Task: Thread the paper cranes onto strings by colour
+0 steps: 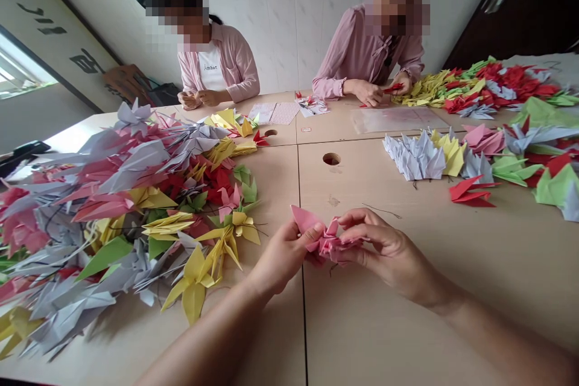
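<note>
Both my hands hold a small pink folded paper piece (322,235) just above the light wooden table (407,325). My left hand (283,256) pinches its left flap with thumb and fingers closed. My right hand (384,247) curls round its right side, fingertips pressed on the paper. A big heap of folded paper cranes (126,211) in grey, pink, yellow, red and green lies to the left of my hands.
Rows of folded cranes (434,154) and a red crane (470,191) lie at the right, with a further pile (493,84) behind. Two people sit across the table folding paper. Patterned sheets (275,112) and a clear plastic sleeve (398,119) lie near them. A cable hole (332,158) is mid-table.
</note>
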Tool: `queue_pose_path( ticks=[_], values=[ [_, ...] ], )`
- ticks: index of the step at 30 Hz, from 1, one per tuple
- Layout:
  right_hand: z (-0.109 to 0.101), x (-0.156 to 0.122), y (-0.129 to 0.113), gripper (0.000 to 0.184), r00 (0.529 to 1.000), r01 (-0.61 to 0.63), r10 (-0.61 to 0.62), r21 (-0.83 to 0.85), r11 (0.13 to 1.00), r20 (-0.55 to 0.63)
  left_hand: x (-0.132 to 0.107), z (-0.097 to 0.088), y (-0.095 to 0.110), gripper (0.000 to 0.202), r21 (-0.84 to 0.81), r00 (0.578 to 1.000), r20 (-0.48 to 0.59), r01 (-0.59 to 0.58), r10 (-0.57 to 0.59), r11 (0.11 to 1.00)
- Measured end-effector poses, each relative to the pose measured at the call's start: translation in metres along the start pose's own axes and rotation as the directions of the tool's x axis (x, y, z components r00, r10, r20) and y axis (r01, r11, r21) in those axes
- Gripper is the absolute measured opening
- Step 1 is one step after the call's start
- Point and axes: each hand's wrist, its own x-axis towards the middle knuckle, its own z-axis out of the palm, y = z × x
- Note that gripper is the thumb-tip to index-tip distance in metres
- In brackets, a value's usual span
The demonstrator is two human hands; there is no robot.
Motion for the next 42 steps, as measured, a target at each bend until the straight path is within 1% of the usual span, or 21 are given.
queue_pose_path(
  ticks=[2, 4, 6, 8, 11, 13, 15, 18, 21, 23, 25, 27, 29, 30, 32, 34, 35, 37, 40, 42],
  values=[
    [0.000, 0.002, 0.001, 0.010, 0.998, -0.058, 0.060, 0.054, 0.997, -0.032, 0.000, -0.001, 0.001, 0.027, 0.105, 0.996, 0.039, -0.089, 0.085, 0.991],
    [-0.001, 0.003, 0.002, 0.012, 0.993, -0.090, 0.094, 0.053, 0.995, -0.076, -0.001, -0.002, 0.003, 0.021, 0.137, 0.987, 0.102, -0.138, 0.124, 0.981],
    [-0.003, 0.004, 0.003, 0.012, 0.986, -0.082, 0.080, -0.008, 0.997, -0.146, -0.003, -0.003, 0.005, 0.017, 0.124, 0.979, 0.170, -0.135, 0.113, 0.983],
    [-0.005, 0.004, 0.003, 0.012, 0.980, -0.076, 0.061, -0.073, 0.994, -0.189, -0.005, -0.003, 0.006, 0.018, 0.118, 0.967, 0.233, -0.130, 0.100, 0.984],
    [-0.006, 0.004, 0.001, 0.013, 0.981, -0.100, 0.079, -0.113, 0.989, -0.178, -0.007, -0.002, 0.006, 0.023, 0.155, 0.950, 0.288, -0.170, 0.120, 0.973],
    [-0.007, 0.005, -0.001, 0.015, 0.981, -0.132, 0.118, -0.084, 0.988, -0.155, -0.006, -0.002, 0.006, 0.024, 0.181, 0.950, 0.283, -0.190, 0.134, 0.965],
    [-0.007, 0.005, -0.001, 0.018, 0.977, -0.176, 0.174, -0.004, 0.984, -0.125, -0.005, -0.003, 0.006, 0.024, 0.177, 0.955, 0.273, -0.172, 0.119, 0.969],
    [-0.008, 0.006, 0.000, 0.019, 0.969, -0.218, 0.231, 0.140, 0.966, -0.091, -0.001, -0.006, 0.004, 0.025, 0.094, 0.963, 0.263, -0.084, 0.057, 0.992],
    [-0.008, 0.005, 0.001, 0.019, 0.969, -0.215, 0.234, 0.202, 0.956, -0.077, 0.003, -0.007, 0.001, 0.027, 0.016, 0.980, 0.197, -0.012, 0.009, 1.000],
    [-0.006, 0.005, 0.000, 0.018, 0.973, -0.219, 0.229, 0.189, 0.957, -0.033, 0.003, -0.005, 0.001, 0.028, 0.035, 0.990, 0.140, -0.030, 0.025, 0.999],
    [-0.003, 0.004, -0.002, 0.017, 0.974, -0.227, 0.227, 0.158, 0.961, 0.014, 0.002, -0.002, 0.002, 0.028, 0.107, 0.992, 0.099, -0.092, 0.081, 0.990],
    [0.001, 0.004, -0.003, 0.017, 0.975, -0.221, 0.220, 0.115, 0.969, 0.024, 0.001, 0.001, 0.003, 0.027, 0.181, 0.985, 0.087, -0.162, 0.148, 0.970],
    [0.002, 0.003, -0.001, 0.016, 0.982, -0.184, 0.185, 0.045, 0.982, -0.026, 0.000, 0.003, 0.004, 0.027, 0.206, 0.977, 0.106, -0.201, 0.183, 0.958],
    [0.002, 0.003, 0.000, 0.015, 0.986, -0.158, 0.158, -0.003, 0.987, -0.062, 0.000, 0.003, 0.004, 0.028, 0.188, 0.976, 0.124, -0.199, 0.178, 0.962],
    [0.001, 0.003, 0.004, 0.014, 0.987, -0.107, 0.094, -0.099, 0.989, -0.132, 0.000, 0.002, 0.003, 0.032, 0.115, 0.977, 0.166, -0.156, 0.136, 0.981],
    [-0.001, 0.003, 0.008, 0.013, 0.984, -0.067, 0.036, -0.173, 0.983, -0.175, -0.001, 0.002, 0.003, 0.038, 0.048, 0.975, 0.198, -0.110, 0.098, 0.993],
    [-0.002, 0.004, 0.009, 0.013, 0.982, -0.054, 0.018, -0.192, 0.980, -0.187, -0.002, 0.002, 0.003, 0.040, 0.035, 0.973, 0.209, -0.106, 0.097, 0.994],
    [-0.002, 0.004, 0.010, 0.012, 0.978, -0.038, -0.008, -0.218, 0.975, -0.207, -0.005, 0.002, 0.002, 0.039, 0.051, 0.965, 0.231, -0.138, 0.123, 0.989],
    [0.000, 0.004, 0.010, 0.012, 0.976, -0.044, -0.005, -0.222, 0.974, -0.217, -0.006, 0.004, -0.001, 0.036, 0.129, 0.957, 0.251, -0.182, 0.146, 0.975],
    [0.003, 0.002, 0.010, 0.015, 0.979, -0.094, 0.064, -0.152, 0.984, -0.194, -0.006, 0.006, -0.004, 0.034, 0.172, 0.963, 0.237, -0.173, 0.130, 0.970]
  ],
)
